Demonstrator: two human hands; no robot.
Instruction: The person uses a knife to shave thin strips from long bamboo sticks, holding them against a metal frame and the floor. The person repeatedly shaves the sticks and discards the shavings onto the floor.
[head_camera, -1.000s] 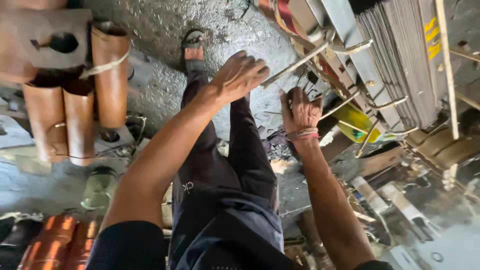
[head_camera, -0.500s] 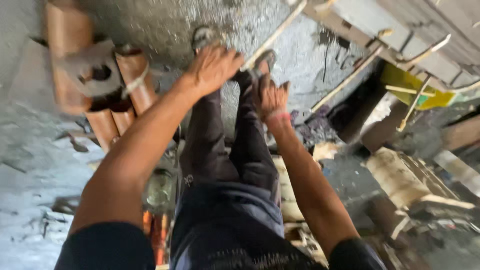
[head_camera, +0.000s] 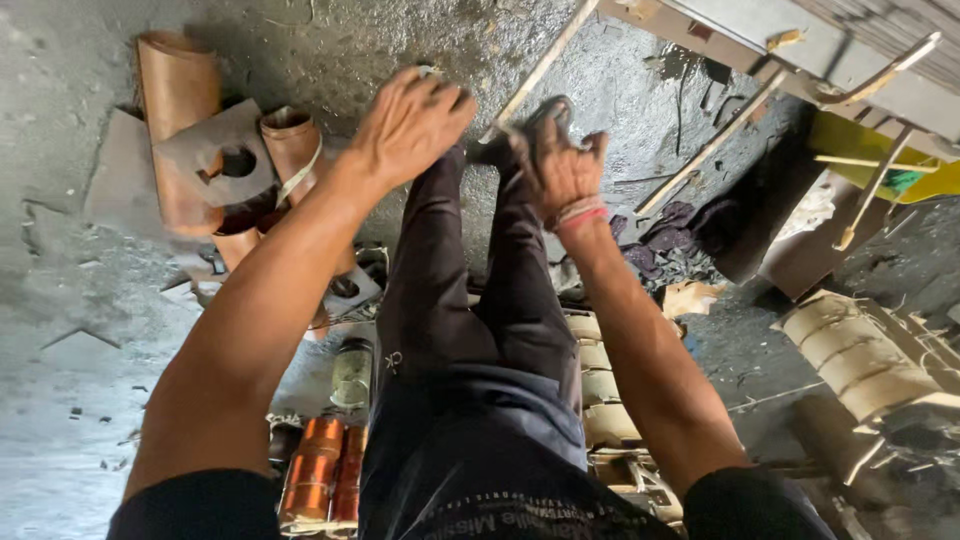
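I sit on a grey concrete floor (head_camera: 70, 330) with my legs in dark trousers (head_camera: 470, 330) stretched out ahead. My left hand (head_camera: 410, 125) reaches past my knees, its back towards me and fingers curled downward; what they hold is hidden. My right hand (head_camera: 560, 165), with red thread at the wrist, is clenched at the lower end of a thin pale metal rod (head_camera: 545, 65). The rod slants up to the top edge, between the two hands.
Brown cardboard tubes (head_camera: 175, 90) and a grey cut-out plate (head_camera: 215, 160) lie left. Copper coils (head_camera: 315, 470) and a jar (head_camera: 352, 372) sit by my left thigh. Pale wound coils (head_camera: 870, 350) lie right, and a metal frame with rods (head_camera: 800, 40) is top right.
The view has swung left and down. Both hands have drawn closer together by my feet, and the metal frame has slid towards the top right corner.
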